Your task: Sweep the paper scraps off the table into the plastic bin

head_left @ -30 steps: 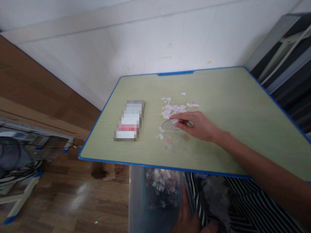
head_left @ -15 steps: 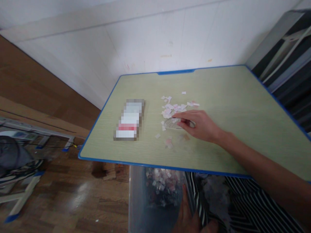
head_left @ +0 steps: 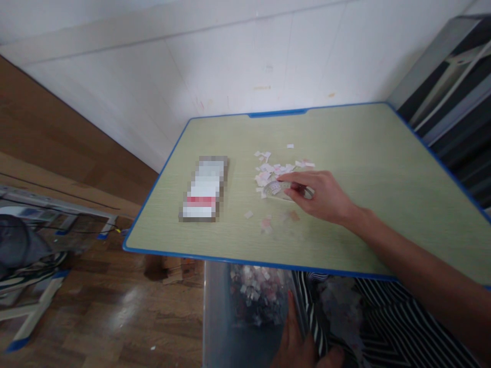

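Tabletop [head_left: 364, 143] pale green, blue-rimmed; paper scraps [head_left: 264, 177] white, pinkish; fabric [head_left: 395, 317] black, white-striped; floor [head_left: 123, 322] brown.

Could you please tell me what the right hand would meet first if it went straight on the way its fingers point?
Probably the paper scraps, just beyond the fingertips; the right hand might pass above them, as its height over the table is unclear.

You have two hands in view, right hand [head_left: 321, 198] and left hand [head_left: 294, 343], plus one protractor [head_left: 273, 190], one table [head_left: 364, 138], one phone-like slab [head_left: 205, 186] (pixelated, yet plainly single) and one bin [head_left: 215, 317]; your paper scraps [head_left: 264, 178], over a dozen, overlap too much to count.
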